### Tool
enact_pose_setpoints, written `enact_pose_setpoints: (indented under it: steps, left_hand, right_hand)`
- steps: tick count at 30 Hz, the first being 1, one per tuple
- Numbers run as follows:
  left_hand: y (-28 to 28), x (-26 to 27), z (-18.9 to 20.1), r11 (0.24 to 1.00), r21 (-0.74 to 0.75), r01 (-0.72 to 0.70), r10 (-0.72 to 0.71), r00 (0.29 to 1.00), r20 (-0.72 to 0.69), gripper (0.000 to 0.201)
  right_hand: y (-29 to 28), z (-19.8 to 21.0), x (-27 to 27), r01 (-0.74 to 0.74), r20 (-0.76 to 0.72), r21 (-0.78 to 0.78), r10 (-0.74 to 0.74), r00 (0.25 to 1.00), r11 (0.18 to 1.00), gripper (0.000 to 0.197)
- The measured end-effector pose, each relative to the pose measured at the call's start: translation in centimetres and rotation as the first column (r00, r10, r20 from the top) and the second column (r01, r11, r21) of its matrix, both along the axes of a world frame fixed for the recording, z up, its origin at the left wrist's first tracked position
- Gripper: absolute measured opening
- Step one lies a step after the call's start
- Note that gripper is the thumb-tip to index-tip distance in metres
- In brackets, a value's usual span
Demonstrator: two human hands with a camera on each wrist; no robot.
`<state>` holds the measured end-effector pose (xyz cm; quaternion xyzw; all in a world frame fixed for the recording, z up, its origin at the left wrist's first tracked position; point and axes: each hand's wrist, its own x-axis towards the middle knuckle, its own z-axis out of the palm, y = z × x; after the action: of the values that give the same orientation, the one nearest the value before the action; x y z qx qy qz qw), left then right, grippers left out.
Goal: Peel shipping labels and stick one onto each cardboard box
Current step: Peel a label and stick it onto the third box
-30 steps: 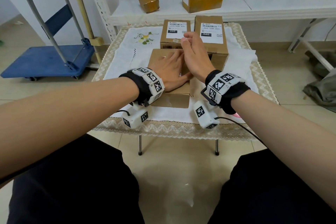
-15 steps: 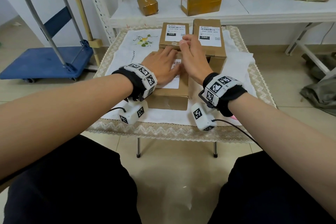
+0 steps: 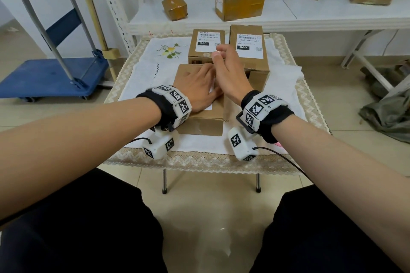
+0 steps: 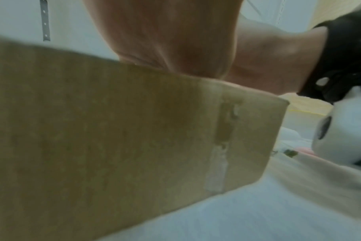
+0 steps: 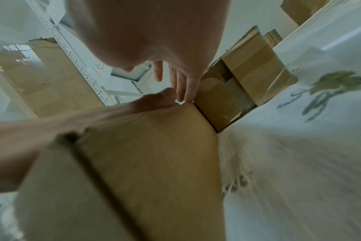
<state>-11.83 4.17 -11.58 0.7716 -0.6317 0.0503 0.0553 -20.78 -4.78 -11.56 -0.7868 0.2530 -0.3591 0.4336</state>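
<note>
The nearest cardboard box (image 3: 199, 122) stands on the small table. My left hand (image 3: 197, 86) lies flat on its top, fingers straight, pressing a white label (image 3: 210, 95) that shows only as a strip beside the hand. My right hand (image 3: 226, 68) hovers just above the box's far right corner, fingers loose and holding nothing. Behind it stand two more boxes, the back-left box (image 3: 206, 55) and the back-right box (image 3: 255, 66), each with a printed label on top. In the right wrist view my right hand's fingertips (image 5: 183, 91) point down at the box's corner (image 5: 155, 163).
A white embroidered cloth (image 3: 150, 68) with a lace border covers the table. A white shelf (image 3: 332, 15) behind holds several taped boxes. A blue platform trolley (image 3: 51, 77) stands at the left, and a grey bag (image 3: 390, 113) lies on the floor at the right.
My left hand has slid over the label on the near box. My right hand has lifted off the box top and now hangs above it.
</note>
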Motion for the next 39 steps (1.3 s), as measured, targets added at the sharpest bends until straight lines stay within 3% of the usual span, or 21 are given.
enact_pose_setpoints:
  steps: [6,11,16,24,35,39]
  left_hand:
    - [0.8,-1.0,-0.1,0.999,0.016,0.03,-0.03,1.0,-0.01,0.083]
    - [0.3,1.0,0.7,0.999,-0.017,-0.03,0.03,1.0,-0.009,0.056]
    - [0.4,3.1,0.1,1.0,0.012,-0.027,0.026,0.994,0.111,0.062]
    - [2.7,3.8,-0.2,0.997,0.025,-0.068,0.066,0.996,0.055,0.065]
    - [4.8,6.6,0.4,0.986,0.09,-0.141,0.134,0.987,0.084,0.064]
    - [4.3,6.9,0.9,0.98,0.092,-0.175,0.177,0.984,-0.011,0.062]
  right_hand:
    - [0.2,-0.1,-0.1,-0.002,-0.012,-0.022,0.002,1.0,1.0,0.041]
    - [0.0,0.0,-0.4,0.005,-0.005,-0.025,-0.005,1.0,1.0,0.04]
    - [0.1,-0.6,-0.2,-0.012,-0.024,-0.061,0.01,1.0,0.998,0.037]
    - [0.2,-1.5,-0.2,-0.026,-0.1,-0.127,0.014,0.995,0.992,0.039]
    - [0.3,-1.6,-0.3,-0.028,-0.128,-0.142,0.009,0.992,0.989,0.036]
    - [0.3,-1.5,-0.2,-0.035,-0.166,-0.188,0.003,0.986,0.982,0.037]
